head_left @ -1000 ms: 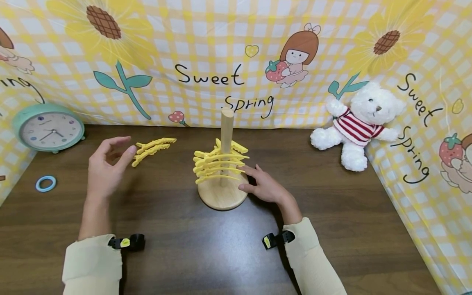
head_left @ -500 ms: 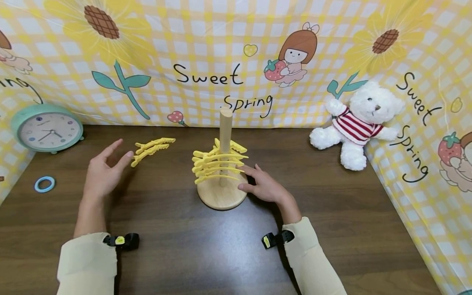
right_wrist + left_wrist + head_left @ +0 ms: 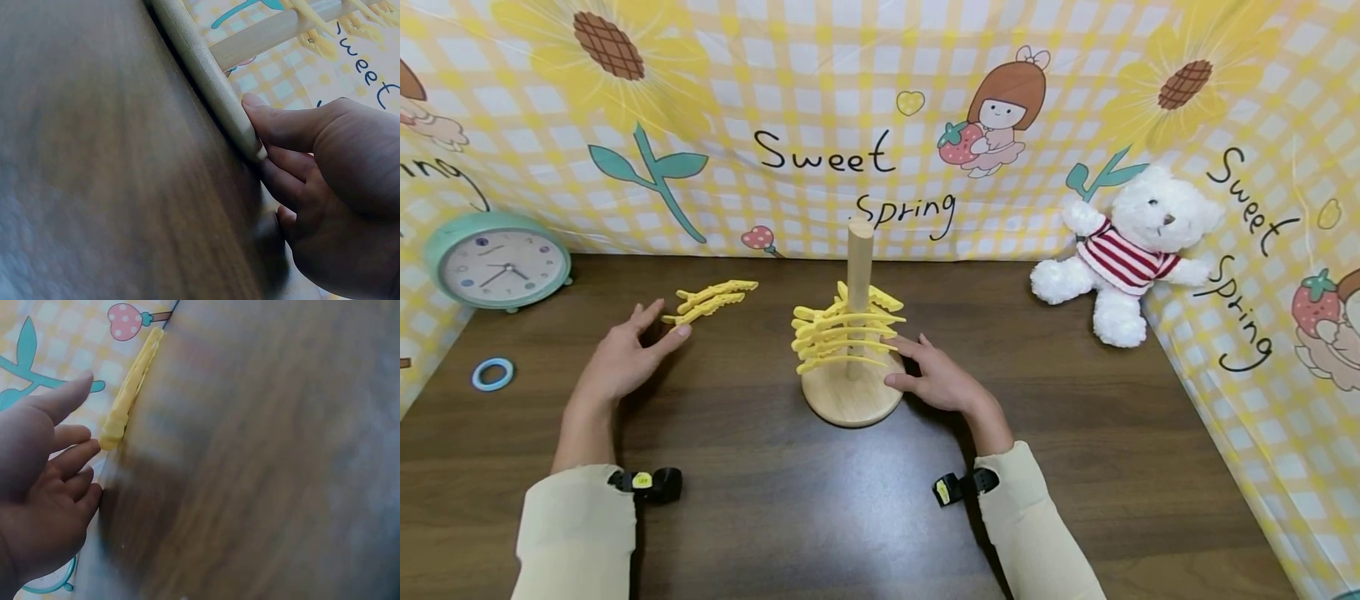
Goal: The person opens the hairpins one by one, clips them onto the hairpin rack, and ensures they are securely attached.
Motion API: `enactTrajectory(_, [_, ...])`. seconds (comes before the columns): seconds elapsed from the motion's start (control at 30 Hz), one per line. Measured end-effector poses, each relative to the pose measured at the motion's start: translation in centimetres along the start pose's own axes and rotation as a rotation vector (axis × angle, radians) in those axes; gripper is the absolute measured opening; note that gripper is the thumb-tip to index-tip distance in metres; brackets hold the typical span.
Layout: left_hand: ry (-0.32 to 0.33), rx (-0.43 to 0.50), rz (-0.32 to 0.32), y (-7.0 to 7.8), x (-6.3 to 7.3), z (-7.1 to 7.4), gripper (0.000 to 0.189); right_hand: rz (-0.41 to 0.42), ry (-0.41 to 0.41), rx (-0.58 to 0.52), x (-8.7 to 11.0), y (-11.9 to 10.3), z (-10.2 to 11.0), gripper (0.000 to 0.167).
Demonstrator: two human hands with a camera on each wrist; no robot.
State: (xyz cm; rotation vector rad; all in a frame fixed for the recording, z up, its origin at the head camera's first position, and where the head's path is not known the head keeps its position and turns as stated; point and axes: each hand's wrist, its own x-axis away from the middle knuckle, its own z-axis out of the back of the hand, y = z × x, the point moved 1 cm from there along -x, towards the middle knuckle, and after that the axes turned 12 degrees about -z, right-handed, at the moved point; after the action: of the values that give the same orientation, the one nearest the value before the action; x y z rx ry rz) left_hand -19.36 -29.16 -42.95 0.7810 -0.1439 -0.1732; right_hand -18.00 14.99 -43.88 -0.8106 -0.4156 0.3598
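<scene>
Two yellow hair clips lie side by side on the table at left of centre in the head view. My left hand is at their near end, its thumb and fingers spread apart, with the fingertips right at the tip of a clip in the left wrist view. A wooden stand with a round base and an upright post is in the middle, with several yellow hair clips clamped on the post, sticking outward. My right hand pinches the rim of the base between thumb and fingers.
A mint green alarm clock stands at the back left, with a light blue ring in front of it. At the back right sits a white teddy bear in a striped shirt. Yellow checked cloth hangs behind the table.
My left hand drew back slightly to the left with its fingers spreading, then moved right and lower to the near end of the two clips. The right hand stays on the base.
</scene>
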Motion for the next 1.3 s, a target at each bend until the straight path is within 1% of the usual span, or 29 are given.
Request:
enactTrajectory(0.1, [-0.045,-0.049,0.000,0.0,-0.2,0.0,0.091,0.008,0.000,0.001,0.0,0.0,0.0,0.057])
enactTrajectory(0.23, [-0.071,-0.119,-0.007,-0.1,-0.3,-0.1,0.086,0.002,0.001,-0.002,-0.1,0.1,0.0,0.057])
enactTrajectory(0.33, [-0.061,-0.160,-0.023,-0.1,-0.4,-0.2,0.078,-0.012,0.000,-0.007,-0.1,0.2,0.0,0.057])
enactTrajectory(0.5, [-0.018,-0.185,-0.037,0.0,-0.3,-0.4,0.070,-0.021,-0.002,-0.008,0.0,0.2,-0.1,0.057])
enactTrajectory(0.8, [0.008,-0.159,-0.026,0.1,-0.1,-0.3,0.067,0.017,0.000,0.003,-0.1,0.1,0.0,0.056])
enactTrajectory(1.0, [0.046,-0.148,-0.035,0.4,0.1,-0.2,0.063,0.046,0.004,0.007,-0.2,0.1,-0.1,0.055])
enactTrajectory(1.1, [0.081,-0.133,-0.055,0.6,0.2,-0.2,0.059,0.051,0.005,0.005,-0.2,0.0,-0.1,0.055])
enactTrajectory(1.3, [0.142,-0.077,-0.107,1.3,0.4,-0.3,0.053,0.026,0.006,0.003,-0.2,0.2,0.0,0.056])
